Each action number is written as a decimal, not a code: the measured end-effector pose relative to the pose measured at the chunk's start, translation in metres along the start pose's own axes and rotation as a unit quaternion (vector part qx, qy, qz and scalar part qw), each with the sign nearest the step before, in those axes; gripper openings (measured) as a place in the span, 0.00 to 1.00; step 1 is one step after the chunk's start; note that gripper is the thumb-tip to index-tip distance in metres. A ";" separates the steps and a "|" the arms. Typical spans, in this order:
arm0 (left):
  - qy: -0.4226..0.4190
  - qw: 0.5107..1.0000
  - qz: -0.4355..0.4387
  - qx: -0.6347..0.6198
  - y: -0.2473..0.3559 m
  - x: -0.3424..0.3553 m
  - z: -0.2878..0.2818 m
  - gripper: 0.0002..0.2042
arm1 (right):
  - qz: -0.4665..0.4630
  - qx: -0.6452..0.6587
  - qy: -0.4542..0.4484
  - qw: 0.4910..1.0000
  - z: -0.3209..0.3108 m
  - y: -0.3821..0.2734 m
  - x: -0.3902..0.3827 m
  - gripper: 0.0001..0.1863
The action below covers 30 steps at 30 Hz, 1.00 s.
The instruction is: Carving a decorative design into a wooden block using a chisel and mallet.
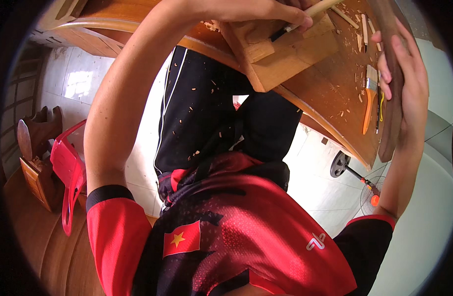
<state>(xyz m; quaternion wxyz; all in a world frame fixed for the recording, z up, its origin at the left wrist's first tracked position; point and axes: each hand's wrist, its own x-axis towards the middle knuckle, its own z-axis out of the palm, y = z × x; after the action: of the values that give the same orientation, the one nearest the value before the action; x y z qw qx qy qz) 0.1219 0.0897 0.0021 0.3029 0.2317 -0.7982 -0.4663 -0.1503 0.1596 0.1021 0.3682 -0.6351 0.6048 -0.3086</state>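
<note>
At the top, my left hand (291,14) is closed round a carving chisel with a pale wooden handle (323,6). The tool's dark end (280,33) points down onto a light-brown wooden block (285,61), which has a raised piece on it and lies at the table's near edge. On the right, my right hand (409,64) is wrapped over a long dark wooden bar (392,113), its fingertips showing on the bar's left side. The ends of my left fingers are partly hidden behind the handle.
On the brown table (330,98) lie a paintbrush with an orange handle (369,111), slim tools (364,34) and scattered wood shavings. Shavings also dot my black trousers (197,108). A red plastic chair (68,163) stands at left, a fan (372,195) at lower right.
</note>
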 end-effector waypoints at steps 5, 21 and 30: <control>-0.015 0.999 0.021 0.023 0.015 0.001 -0.002 0.15 | 0.024 -0.046 0.005 0.999 -0.013 -0.005 -0.006 0.28; -0.014 0.998 0.001 0.053 0.003 0.003 0.002 0.16 | 0.066 -0.073 -0.052 0.994 -0.012 0.005 -0.016 0.26; -0.026 0.999 0.013 0.039 0.004 0.003 0.003 0.15 | 0.052 -0.046 -0.003 0.998 -0.012 0.000 -0.018 0.26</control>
<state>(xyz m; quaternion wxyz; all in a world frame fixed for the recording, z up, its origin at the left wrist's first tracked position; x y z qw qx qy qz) 0.1172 0.0915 0.0053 0.2788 0.2208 -0.8265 -0.4363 -0.1615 0.1769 0.1094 0.3559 -0.6198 0.6495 -0.2596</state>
